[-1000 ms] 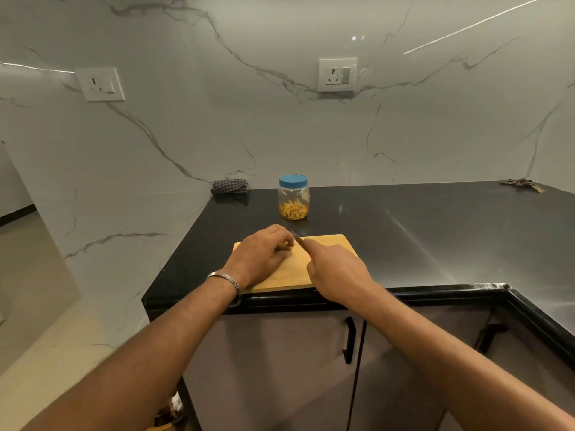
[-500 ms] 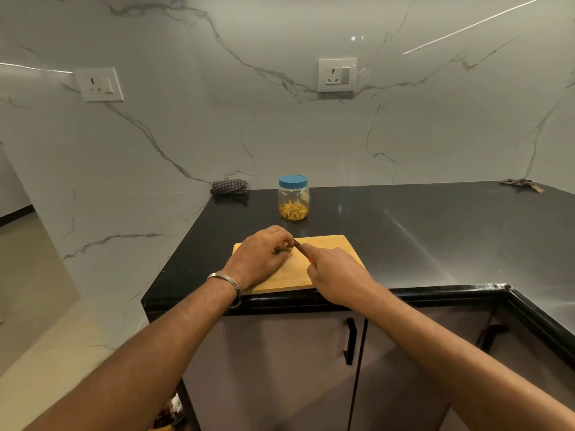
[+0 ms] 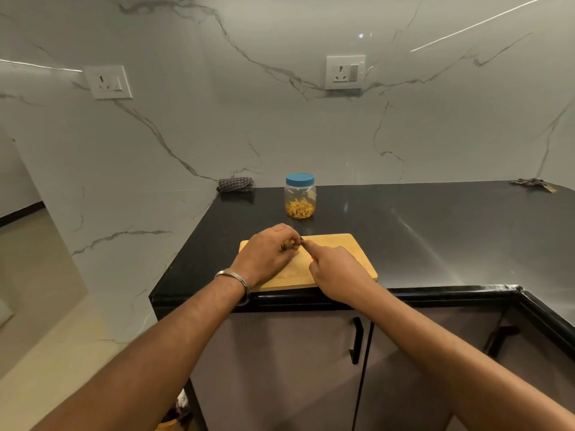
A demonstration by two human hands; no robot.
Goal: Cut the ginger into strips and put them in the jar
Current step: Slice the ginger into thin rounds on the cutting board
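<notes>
Two hands on board (image 3: 339,250) | left hand (image 3: 267,255) curled over ginger (image 3: 287,245) | right hand (image 3: 337,273) gripping knife (image 3: 306,244)

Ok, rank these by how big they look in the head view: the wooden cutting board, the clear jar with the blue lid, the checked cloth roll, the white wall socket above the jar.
Largest to smallest:
wooden cutting board
clear jar with the blue lid
The white wall socket above the jar and checked cloth roll look alike, and both sit farther back, so I won't rank them.

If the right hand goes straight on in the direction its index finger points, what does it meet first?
Most likely the left hand, whose curled fingers hold the ginger on the cutting board. The right hand points up-left at it and looks almost touching; depth is unclear.
</notes>
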